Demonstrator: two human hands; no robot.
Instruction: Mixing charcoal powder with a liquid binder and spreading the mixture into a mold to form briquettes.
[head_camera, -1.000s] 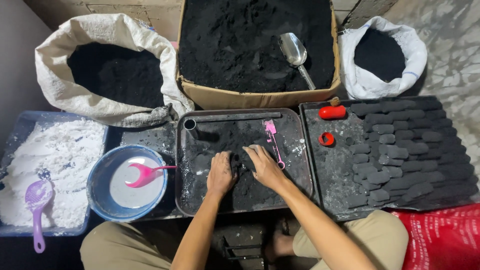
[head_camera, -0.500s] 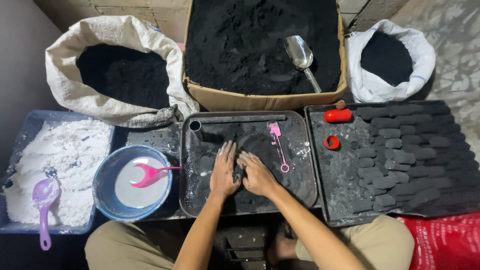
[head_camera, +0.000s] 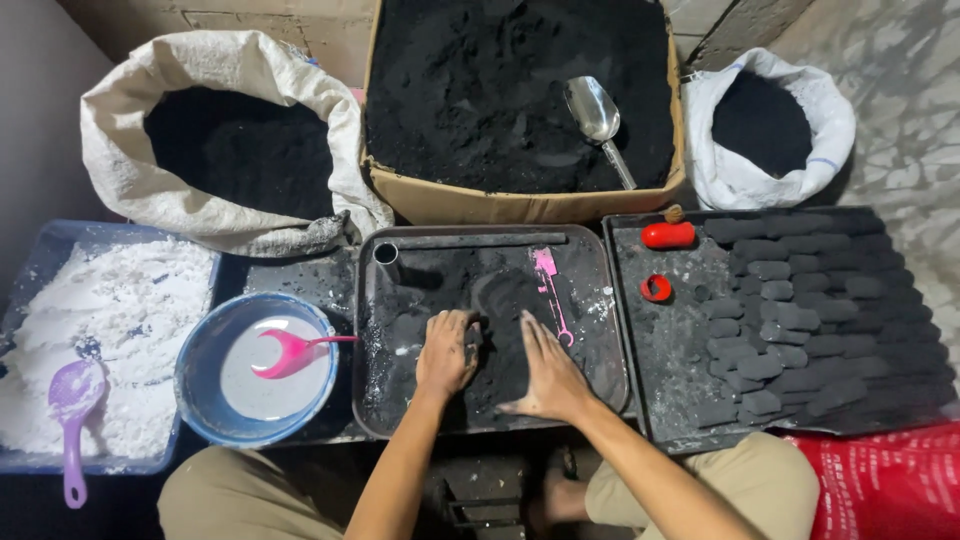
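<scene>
Both hands work in a dark metal tray (head_camera: 380, 400) holding black powder paste. My left hand (head_camera: 447, 352) is curled over a lump of the black mass near the tray's front. My right hand (head_camera: 545, 372) lies flat, fingers together, pressing on the black mass just right of it. A pink flat tool (head_camera: 549, 284) lies in the tray beyond the right hand. A short metal tube (head_camera: 386, 256) stands at the tray's back left corner.
A cardboard box of black powder (head_camera: 520, 205) with a metal scoop (head_camera: 597, 118) sits behind. White sacks of black powder (head_camera: 240, 150) (head_camera: 765, 130) flank it. Left: blue bowl (head_camera: 200, 390) with pink spoon, bin of white powder (head_camera: 90, 340) with purple scoop. Right: tray of several black briquettes (head_camera: 790, 320), red pieces.
Both hands have drawn back toward the tray's front edge; the left has curled over the mass and the right has flattened beside it.
</scene>
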